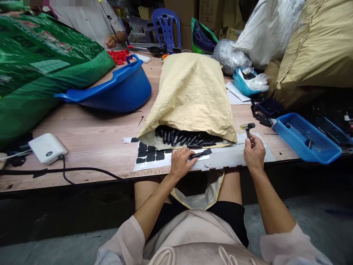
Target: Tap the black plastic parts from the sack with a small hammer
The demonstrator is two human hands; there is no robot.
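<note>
My left hand (180,162) rests at the table's front edge, fingers closed on a flat black plastic piece (200,154) lying over a white sheet (154,162) of black stickers. My right hand (253,152) is closed round the handle of a small hammer (247,127), its head raised just above my fingers. Right behind both hands a tan woven sack (193,92) lies open, with several black plastic parts (182,138) spilling from its mouth.
A blue basin (121,88) lies tipped at the left, beside a big green sack (33,70). A white power adapter (47,148) with a black cable sits front left. Blue trays (306,136) stand at the right. Another person's hand (110,41) works at the far side near red parts (119,56).
</note>
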